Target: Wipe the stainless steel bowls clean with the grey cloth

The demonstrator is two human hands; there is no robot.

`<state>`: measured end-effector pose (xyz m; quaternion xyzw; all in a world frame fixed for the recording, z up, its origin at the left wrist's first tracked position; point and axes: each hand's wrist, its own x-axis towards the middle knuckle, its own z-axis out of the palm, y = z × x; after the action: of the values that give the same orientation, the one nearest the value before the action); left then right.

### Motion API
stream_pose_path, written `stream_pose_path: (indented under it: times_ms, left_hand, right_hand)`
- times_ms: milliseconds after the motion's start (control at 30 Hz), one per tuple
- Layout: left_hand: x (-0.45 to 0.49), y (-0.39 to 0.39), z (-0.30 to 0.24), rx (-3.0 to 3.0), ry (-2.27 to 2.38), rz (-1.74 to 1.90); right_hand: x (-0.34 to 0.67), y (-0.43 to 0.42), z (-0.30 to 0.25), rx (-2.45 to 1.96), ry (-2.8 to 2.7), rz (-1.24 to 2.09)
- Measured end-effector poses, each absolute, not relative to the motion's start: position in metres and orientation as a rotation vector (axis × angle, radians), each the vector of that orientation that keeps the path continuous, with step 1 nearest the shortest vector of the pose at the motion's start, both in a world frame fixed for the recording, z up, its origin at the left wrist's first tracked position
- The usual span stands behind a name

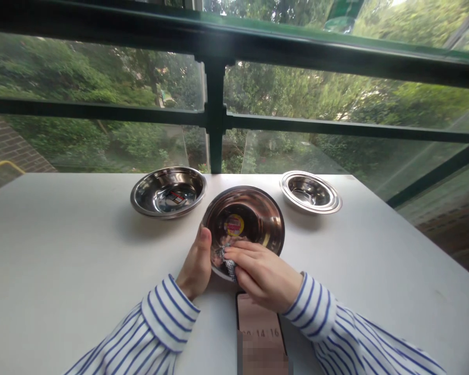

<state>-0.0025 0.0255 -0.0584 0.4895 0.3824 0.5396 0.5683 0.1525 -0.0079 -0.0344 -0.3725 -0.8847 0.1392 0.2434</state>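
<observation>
A steel bowl (254, 213) with a round yellow and red sticker inside stands tilted toward me at the middle of the white table (62, 260). My left hand (196, 265) grips its left rim, thumb on the edge. My right hand (263, 273) presses a small checked cloth (230, 266) against the bowl's near inner wall, fingers closed over the cloth. Both sleeves are white with blue stripes.
A wider steel bowl (168, 191) sits at the back left and a smaller rimmed steel bowl (310, 192) at the back right. A phone (260, 323) showing a timer lies under my right wrist. Behind the table runs a glass railing with dark bars.
</observation>
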Motion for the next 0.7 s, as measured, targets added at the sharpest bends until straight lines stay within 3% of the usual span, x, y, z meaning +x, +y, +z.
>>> stream_pose_path:
  times_ms: [433, 700]
  left_hand:
    - [0.000, 0.032, -0.060, 1.102, 1.000, 1.475]
    - [-0.003, 0.031, -0.062, 1.084, 1.020, 1.468]
  right_hand:
    - [0.158, -0.010, -0.020, -1.197, -2.597, 0.280]
    - [0.139, -0.008, -0.030, -1.082, -2.519, 0.309]
